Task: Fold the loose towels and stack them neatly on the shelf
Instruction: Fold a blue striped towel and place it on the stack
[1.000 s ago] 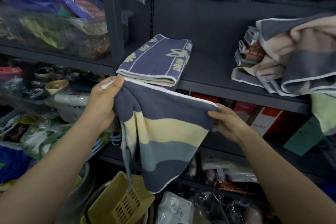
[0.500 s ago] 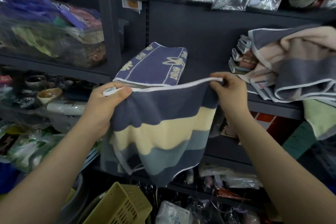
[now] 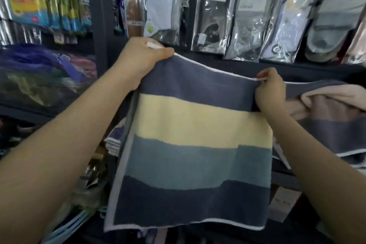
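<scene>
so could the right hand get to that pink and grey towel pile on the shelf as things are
Probably yes for reach: the pile lies right beside the right hand. But that hand is pinching the striped towel, so it would have to drop its grip first.

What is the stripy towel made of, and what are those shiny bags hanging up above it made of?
The striped towel looks like soft, fuzzy woven cloth, maybe cotton or microfibre: it is matt, droops from the left hand and right hand, and has a stitched white edge. The hanging packets look like thin clear plastic film: glossy, crinkled, with bright glare streaks, and you can see the goods inside.
</scene>
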Motion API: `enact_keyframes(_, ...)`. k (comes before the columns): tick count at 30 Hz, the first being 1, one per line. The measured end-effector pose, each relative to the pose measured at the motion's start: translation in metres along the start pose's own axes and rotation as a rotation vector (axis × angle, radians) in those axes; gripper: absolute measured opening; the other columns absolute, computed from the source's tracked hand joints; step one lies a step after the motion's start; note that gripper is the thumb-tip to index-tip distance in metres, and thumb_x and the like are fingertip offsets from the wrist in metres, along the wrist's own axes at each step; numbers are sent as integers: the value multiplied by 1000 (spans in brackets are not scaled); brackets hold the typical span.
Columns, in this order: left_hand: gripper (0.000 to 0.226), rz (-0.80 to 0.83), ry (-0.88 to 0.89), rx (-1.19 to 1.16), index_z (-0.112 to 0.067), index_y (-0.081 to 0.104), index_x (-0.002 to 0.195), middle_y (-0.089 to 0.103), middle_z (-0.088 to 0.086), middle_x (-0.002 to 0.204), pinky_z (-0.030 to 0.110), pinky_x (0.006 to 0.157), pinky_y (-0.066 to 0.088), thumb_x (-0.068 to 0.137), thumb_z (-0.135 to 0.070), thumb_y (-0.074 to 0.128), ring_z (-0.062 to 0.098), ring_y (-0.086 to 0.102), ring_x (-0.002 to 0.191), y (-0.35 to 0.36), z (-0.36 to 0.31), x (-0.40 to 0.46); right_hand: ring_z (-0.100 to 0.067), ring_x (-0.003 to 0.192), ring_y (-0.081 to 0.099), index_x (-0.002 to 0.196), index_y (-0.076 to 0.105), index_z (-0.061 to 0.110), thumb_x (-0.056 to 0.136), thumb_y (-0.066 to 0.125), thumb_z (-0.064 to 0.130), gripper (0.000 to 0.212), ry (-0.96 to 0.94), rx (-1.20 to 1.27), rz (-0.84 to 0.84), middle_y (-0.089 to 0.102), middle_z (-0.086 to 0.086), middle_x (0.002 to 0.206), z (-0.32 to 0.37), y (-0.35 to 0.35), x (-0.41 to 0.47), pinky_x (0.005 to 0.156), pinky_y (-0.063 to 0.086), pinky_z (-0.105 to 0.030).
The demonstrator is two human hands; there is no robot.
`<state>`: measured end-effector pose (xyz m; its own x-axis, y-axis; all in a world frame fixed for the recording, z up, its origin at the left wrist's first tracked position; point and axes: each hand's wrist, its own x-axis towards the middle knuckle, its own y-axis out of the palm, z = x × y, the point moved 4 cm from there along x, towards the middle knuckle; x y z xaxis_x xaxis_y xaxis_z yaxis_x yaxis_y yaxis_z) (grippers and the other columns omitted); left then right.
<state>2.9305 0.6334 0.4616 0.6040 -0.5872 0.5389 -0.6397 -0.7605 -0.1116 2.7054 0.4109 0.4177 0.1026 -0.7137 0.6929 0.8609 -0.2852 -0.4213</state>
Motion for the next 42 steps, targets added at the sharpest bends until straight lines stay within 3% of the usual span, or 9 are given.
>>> enact_keyframes(11,27,179,-322,334,-9,59,102,59,6,95,25,75,45,79,-14,72,17,55,88,46,152,66,-35,108,51,109,55,4,91,43,6,22,-220,-706,688,57,-18,116,-55,131,20,95,41,-42)
enact_keyframes(16,37,205,-296,333,-9,55,112,61,10,102,27,78,48,80,-15,71,18,58,88,52,154,66,-9,91,57,103,65,5,91,56,16,19,-46,541,987,64,1,98,37,162,-2,79,45,-20)
enact_keyframes(19,39,112,-232,299,-14,53,116,59,9,111,32,93,45,81,-15,70,17,56,101,45,142,62,-6,100,53,125,53,7,91,56,15,35,-125,628,1071,57,5,108,74,177,-14,78,45,-10)
enact_keyframes(23,44,15,-240,211,-9,48,124,58,8,112,29,91,46,83,-10,66,15,57,99,31,132,48,-16,88,61,99,67,4,90,58,26,25,-139,681,1293,67,-10,97,87,199,-33,81,46,-29)
enact_keyframes(26,43,-60,-346,200,-14,50,122,60,2,106,25,78,49,83,-19,67,11,59,89,20,132,33,-20,82,60,97,65,0,88,61,21,23,-213,702,1305,66,-14,91,91,209,-31,77,45,-35)
enact_keyframes(30,28,48,-554,316,-10,62,103,66,0,75,20,51,46,83,-28,67,9,59,59,6,134,-6,-10,70,61,79,66,20,89,59,16,13,-217,828,1245,67,2,77,90,214,-11,66,49,-25)
enact_keyframes(33,40,279,-689,152,-6,65,107,72,11,98,30,78,54,76,-31,69,19,68,86,3,135,-39,-7,68,63,76,67,25,90,57,15,20,-177,890,1175,69,7,74,80,218,5,65,51,-22)
enact_keyframes(37,44,520,-746,112,-5,63,113,69,11,109,29,74,55,73,-24,70,24,67,95,-2,123,-70,-5,62,62,74,64,21,92,54,13,22,-44,983,1067,69,9,67,63,225,28,61,50,-19)
enact_keyframes(42,54,468,-651,-8,1,63,109,67,18,109,34,78,55,66,-27,80,27,66,91,-13,94,-70,-5,60,63,74,61,18,92,53,12,20,116,1050,1009,69,7,64,48,234,53,57,50,-16)
